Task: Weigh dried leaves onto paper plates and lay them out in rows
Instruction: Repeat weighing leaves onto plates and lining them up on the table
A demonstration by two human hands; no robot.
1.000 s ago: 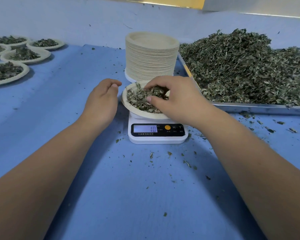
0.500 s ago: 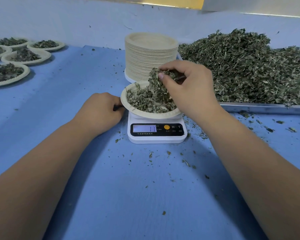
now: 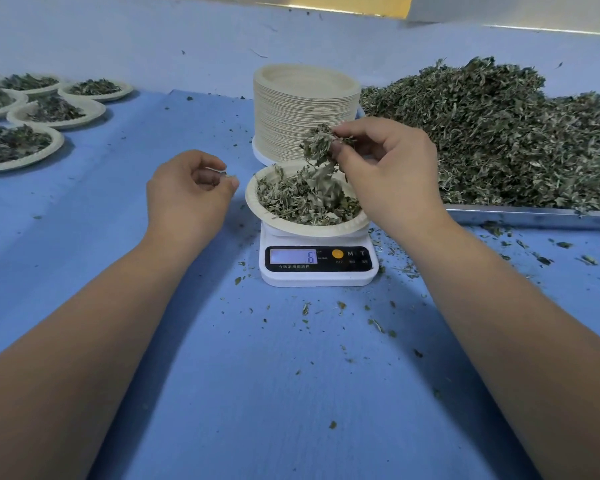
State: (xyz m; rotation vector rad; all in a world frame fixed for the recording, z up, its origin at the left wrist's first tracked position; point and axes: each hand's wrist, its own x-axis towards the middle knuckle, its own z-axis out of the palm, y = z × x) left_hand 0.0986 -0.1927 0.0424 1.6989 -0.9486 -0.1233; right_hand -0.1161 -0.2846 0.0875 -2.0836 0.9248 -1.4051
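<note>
Paper plate (image 3: 326,230) of dried leaves (image 3: 305,199) sits on the scale (image 3: 316,275). The display (image 3: 293,256) has dropped from 10 to 6. The right hand (image 3: 388,168) has lifted a pinch of leaves (image 3: 317,143) above the plate, so the portion appears to be under adjustment. The left hand (image 3: 187,192) is loosely curled beside the plate; whether it holds a fragment cannot be told.

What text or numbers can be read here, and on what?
"6": on the display of the scale.
"M": on the scale's black panel, right of the orange button.
"T": same panel, right of the M.
Small print under the display and under the buttons: too small to read.
Stack of paper plates, metal tray, dried leaves: no text visible.
</note>
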